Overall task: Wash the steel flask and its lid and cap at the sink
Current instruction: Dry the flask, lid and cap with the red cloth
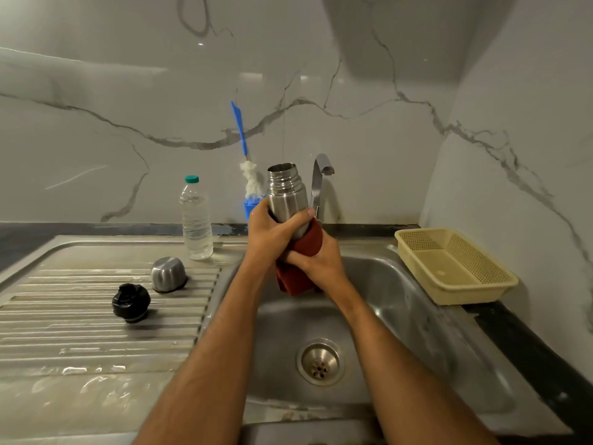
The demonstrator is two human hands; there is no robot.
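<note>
Marble-veined wall (pixel 128 91) backed a steel sink (pixel 401 303) with its ribbed drainboard (pixel 80 319) on the left. You held the flask (pixel 285 194) upright and uncapped above the back edge of the basin, just in front of the tap (pixel 321 175). Your left hand (pixel 272 232) was wrapped around its lower body, thumb across the front. Your right hand (pixel 321 261) gripped a red cloth (pixel 305 245) bunched around the flask's base, touching your left hand. On the drainboard, near its basin edge, the steel cap (pixel 168 273) sat mouth down; the black lid (pixel 131 302) lay just beside it, toward the front. A water bottle (pixel 195 220) stood at the drainboard's back edge. Behind your left hand, a brush (pixel 248 175) leaned against the wall in a blue holder (pixel 248 208). A yellow basket (pixel 455 268) rested at the sink's back right corner.
</note>
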